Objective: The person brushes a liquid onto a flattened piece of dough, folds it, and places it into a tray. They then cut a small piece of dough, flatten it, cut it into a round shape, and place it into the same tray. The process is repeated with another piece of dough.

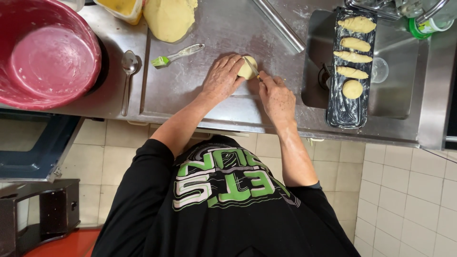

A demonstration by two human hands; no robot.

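- Nearest the camera was the person's black shirt [219, 204] with a green and white print, at six o'clock in the view.
- From it both bare forearms reached up toward twelve o'clock onto the steel desk [200, 90], which was dusted with flour.
- At the centre, the left hand [221, 78] was cupped over a small pale ball of dough [246, 67], fingers curled around its nine o'clock side and pressing on it.
- At three o'clock of that ball, the right hand [276, 97] was closed around the handle of a knife [252, 69], whose thin blade lay against the dough.
- At eleven o'clock from the hands lay a pastry brush [177, 55] with green bristles and a clear handle.
- Farther toward twelve o'clock sat a large lump of yellow dough [169, 18], well apart from the hands.
- At nine o'clock a metal spoon [127, 76] lay on the desk, bowl upward in the view, just beside a big red bowl [47, 52].
- At two o'clock a long black tray [350, 112] rested across the sink [395, 95].
- On the tray lay four shaped dough rolls [354, 45] in a row, with one round dough piece [352, 89] below them.
- Pale floor tiles [395, 190] showed at four o'clock.
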